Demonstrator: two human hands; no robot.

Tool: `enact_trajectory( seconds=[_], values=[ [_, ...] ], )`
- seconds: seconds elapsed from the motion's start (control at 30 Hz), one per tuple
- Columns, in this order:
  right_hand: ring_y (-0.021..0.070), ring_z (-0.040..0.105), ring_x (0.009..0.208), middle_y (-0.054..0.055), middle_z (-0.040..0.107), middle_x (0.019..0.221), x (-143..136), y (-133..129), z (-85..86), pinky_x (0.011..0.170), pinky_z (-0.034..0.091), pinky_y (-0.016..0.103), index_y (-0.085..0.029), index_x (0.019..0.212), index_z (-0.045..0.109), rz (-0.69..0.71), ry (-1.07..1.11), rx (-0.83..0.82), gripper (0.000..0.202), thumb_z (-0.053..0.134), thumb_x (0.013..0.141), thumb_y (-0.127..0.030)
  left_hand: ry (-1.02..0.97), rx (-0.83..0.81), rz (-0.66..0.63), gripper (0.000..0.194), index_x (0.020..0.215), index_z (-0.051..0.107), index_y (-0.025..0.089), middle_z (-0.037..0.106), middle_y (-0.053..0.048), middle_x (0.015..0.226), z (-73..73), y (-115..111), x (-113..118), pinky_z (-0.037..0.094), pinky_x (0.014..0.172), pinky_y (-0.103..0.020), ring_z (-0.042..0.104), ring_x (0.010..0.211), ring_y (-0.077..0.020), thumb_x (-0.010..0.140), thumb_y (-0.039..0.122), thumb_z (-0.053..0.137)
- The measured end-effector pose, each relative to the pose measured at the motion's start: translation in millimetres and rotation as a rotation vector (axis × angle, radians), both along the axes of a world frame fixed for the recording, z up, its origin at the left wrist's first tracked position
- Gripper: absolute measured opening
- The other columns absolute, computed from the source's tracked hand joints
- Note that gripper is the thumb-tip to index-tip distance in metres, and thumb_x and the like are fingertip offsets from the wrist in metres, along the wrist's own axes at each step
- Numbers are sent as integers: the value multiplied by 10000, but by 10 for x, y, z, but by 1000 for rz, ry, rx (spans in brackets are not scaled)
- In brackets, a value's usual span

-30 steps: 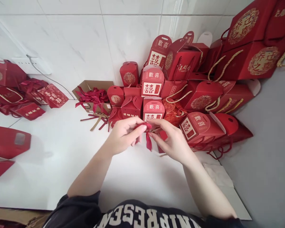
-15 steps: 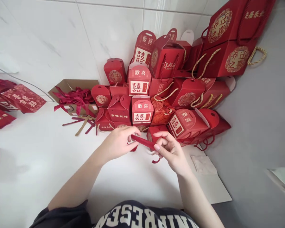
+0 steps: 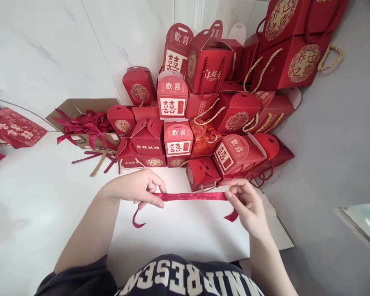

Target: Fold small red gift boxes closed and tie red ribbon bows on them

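A dark red satin ribbon stretches level and taut between my two hands, above the white table. My left hand pinches it near one end, and a short tail curls down below the fingers. At the other side my right hand grips it between thumb and fingers, with a loose end hanging beneath. Just beyond the ribbon sits a small red gift box with a rope handle, close to the right hand but apart from it.
Red gift boxes are stacked several high against the tiled wall. Left of them, an open cardboard box holds a tangle of ribbons, with loose ribbon strips before it. More red packaging lies far left. A grey wall bounds the right.
My hands have moved apart, pulling the ribbon from a short slanted length into a long level one. The view has shifted slightly, and the small red gift box shows more fully.
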State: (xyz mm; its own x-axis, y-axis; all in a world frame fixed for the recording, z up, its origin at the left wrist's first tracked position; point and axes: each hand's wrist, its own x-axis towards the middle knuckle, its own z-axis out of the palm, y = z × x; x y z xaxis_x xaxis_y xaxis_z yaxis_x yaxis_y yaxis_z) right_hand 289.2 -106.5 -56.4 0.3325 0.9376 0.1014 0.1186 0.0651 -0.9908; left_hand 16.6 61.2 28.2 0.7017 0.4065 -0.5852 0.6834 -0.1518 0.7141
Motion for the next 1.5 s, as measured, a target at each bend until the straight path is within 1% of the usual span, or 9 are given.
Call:
enact_trajectory(
  seconds=[0.43, 0.53, 0.63, 0.8, 0.9, 1.0, 1.13, 1.33, 1.5],
  values=[
    [119, 482, 518, -16, 544, 677, 548, -354, -201, 405, 438, 215, -221, 1000, 598, -389, -209, -110, 254, 625, 873, -440, 14, -40, -74, 294, 671, 723, 158, 670, -38, 538, 31, 189, -247, 432, 414, -178, 559, 415, -103, 768, 436, 711],
    [163, 552, 548, -17, 569, 606, 694, -481, -163, 503, 502, 268, -243, 1044, 603, -142, -357, -397, 287, 551, 905, -489, -71, 61, -74, 298, 728, 725, 158, 706, -38, 633, 84, 198, -264, 412, 448, -166, 536, 450, -75, 842, 421, 640],
    [259, 662, 877, 47, 717, 927, 617, -474, -11, 804, 528, 390, -287, 1053, 654, 108, -518, -554, 285, 539, 907, -503, -164, 174, -66, 296, 794, 731, 169, 670, -14, 615, 58, 93, -97, 362, 460, -164, 509, 489, -70, 863, 434, 620],
    [250, 544, 1214, 61, 624, 1262, -12, -114, 143, 1058, 385, 395, -295, 1213, 599, 304, -194, -198, 324, 444, 977, -453, -266, 9, -99, 312, 861, 751, 158, 607, -2, 562, -170, -274, 415, 326, 463, -189, 479, 473, -74, 849, 448, 636],
    [178, 633, 872, 34, 654, 906, -345, 104, 47, 841, 493, 322, -239, 1188, 563, 556, 158, -136, 307, 468, 978, -442, -314, 13, -91, 278, 823, 727, 145, 617, -5, 612, -274, -401, 591, 374, 503, -196, 546, 524, -92, 846, 409, 643],
    [85, 400, 527, -71, 420, 625, -415, 198, -67, 528, 350, 210, -228, 1108, 540, 513, 304, -158, 259, 525, 957, -439, -320, 112, -52, 279, 819, 712, 143, 621, -1, 616, -286, -387, 611, 386, 531, -202, 550, 550, -97, 860, 405, 625],
    [70, 238, 509, -81, 311, 580, -273, 188, -122, 485, 190, 218, -176, 872, 560, 509, 271, -249, 303, 544, 938, -472, -319, 257, -26, 277, 854, 723, 160, 659, -8, 683, -263, -283, 614, 380, 560, -213, 541, 603, -103, 871, 414, 614],
    [89, 416, 505, -4, 504, 606, -271, 202, -245, 513, 309, 238, -145, 777, 598, 512, 540, -209, 476, 421, 962, -546, -449, 330, -150, 210, 842, 737, 159, 669, -20, 771, -269, -208, 835, 424, 639, -229, 574, 697, -119, 849, 353, 656],
    [46, 112, 462, -105, 211, 530, -229, 212, -315, 441, 92, 200, -172, 721, 493, 310, 649, -227, 359, 593, 909, -462, -550, 611, -91, 229, 1052, 686, 210, 628, -75, 1113, -457, -127, 999, 485, 901, -327, 608, 1004, -191, 886, 352, 615]
  ],
)
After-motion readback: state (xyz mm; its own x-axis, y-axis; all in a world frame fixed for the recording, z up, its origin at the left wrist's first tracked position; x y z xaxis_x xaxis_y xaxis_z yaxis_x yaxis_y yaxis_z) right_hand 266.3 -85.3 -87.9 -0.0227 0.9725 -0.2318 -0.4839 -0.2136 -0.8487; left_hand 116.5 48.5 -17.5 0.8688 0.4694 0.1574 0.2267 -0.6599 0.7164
